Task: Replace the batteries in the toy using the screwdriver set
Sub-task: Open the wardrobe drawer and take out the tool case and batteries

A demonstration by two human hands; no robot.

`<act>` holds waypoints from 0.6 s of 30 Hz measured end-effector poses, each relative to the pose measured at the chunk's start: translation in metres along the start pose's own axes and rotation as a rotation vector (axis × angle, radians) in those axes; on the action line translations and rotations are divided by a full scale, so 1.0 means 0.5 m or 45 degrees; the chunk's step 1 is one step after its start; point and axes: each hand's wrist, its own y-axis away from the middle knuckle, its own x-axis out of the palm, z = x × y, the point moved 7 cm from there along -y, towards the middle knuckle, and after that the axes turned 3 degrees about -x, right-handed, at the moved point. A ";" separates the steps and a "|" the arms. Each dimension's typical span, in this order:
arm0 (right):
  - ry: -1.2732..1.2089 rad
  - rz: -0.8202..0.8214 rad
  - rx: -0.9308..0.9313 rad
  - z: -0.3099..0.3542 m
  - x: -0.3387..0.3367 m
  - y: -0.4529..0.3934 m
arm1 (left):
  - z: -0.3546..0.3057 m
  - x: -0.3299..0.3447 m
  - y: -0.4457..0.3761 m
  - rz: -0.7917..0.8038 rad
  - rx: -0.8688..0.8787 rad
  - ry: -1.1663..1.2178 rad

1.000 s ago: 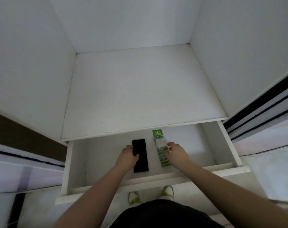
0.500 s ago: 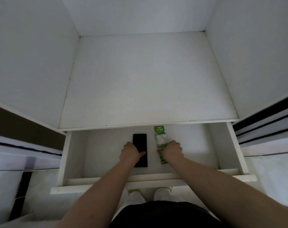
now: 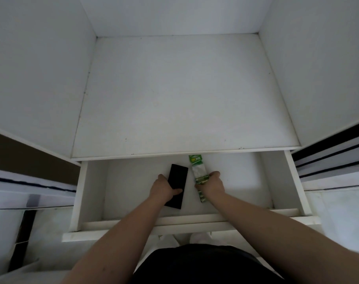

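Black case (image 3: 176, 185), now tilted toward 1 o'clock, sits clasped in the left hand (image 3: 164, 188) inside the white drawer (image 3: 281, 181). At 3 o'clock of it, the right hand (image 3: 212, 184) has closed around the green battery pack (image 3: 199, 173), lifting its middle.

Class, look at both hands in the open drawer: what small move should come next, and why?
Probably lift both items out. The left hand is closed on the flat black rectangular case, the right hand on the green battery strip pack, both low inside the white drawer.
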 end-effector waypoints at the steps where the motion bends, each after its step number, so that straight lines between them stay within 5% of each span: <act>1: 0.000 0.018 -0.028 0.004 0.000 0.001 | -0.002 -0.002 0.000 0.011 0.029 0.012; 18: -0.185 0.149 -0.111 0.034 -0.049 0.080 | -0.002 -0.064 0.101 0.150 0.318 0.450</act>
